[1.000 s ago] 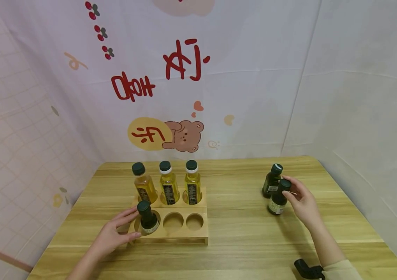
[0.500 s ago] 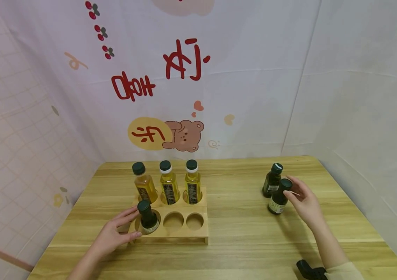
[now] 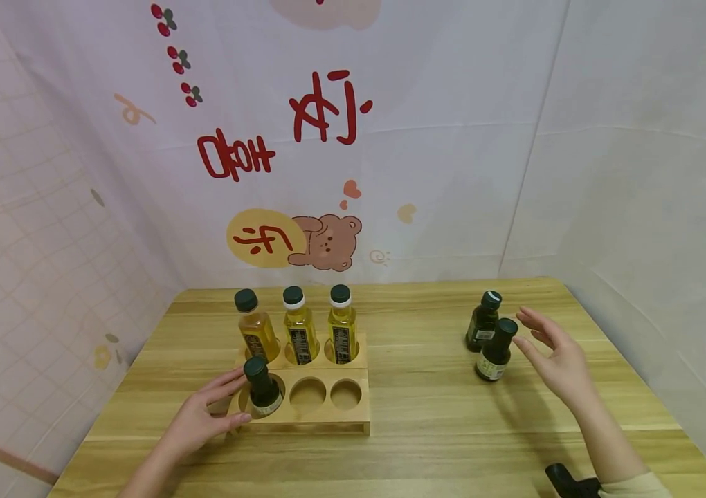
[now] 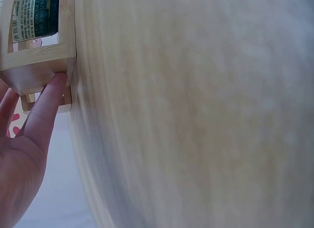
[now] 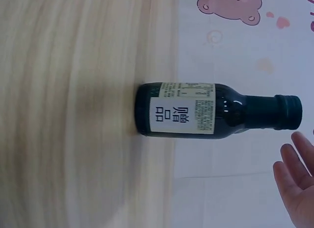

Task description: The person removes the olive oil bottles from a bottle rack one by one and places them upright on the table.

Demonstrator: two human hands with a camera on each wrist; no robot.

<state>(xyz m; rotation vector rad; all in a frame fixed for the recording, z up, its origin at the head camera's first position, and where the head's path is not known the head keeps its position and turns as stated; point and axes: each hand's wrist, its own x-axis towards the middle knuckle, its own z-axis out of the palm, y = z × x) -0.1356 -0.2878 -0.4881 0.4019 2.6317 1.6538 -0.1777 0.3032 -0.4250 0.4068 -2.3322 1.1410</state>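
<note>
My left hand (image 3: 200, 415) is at the left end of a two-step wooden bottle rack (image 3: 353, 408). Its thumb lies straight against the rack's end panel in the left wrist view. A dark green bottle with a dark cap (image 3: 258, 377) stands in the front left hole, slightly tilted. On the right, another dark bottle (image 3: 495, 353) with a pale label stands upright on the table. My right hand (image 3: 561, 360) is beside its neck, fingers spread and apart from it. The right wrist view shows that bottle (image 5: 181, 110) with my fingertips (image 5: 289, 154) near its cap.
Three bottles of yellow oil, one of them this amber-tinted bottle (image 3: 257, 332), fill the rack's back row. Two front holes, including the middle hole (image 3: 308, 394), hold nothing. A second dark bottle (image 3: 484, 325) stands right behind the right one. A printed curtain (image 3: 440, 173) hangs behind the table.
My right hand has let go of the dark bottle and drawn back to the right, its fingers spreading. The bottle stays standing on the table. My left hand has not moved.
</note>
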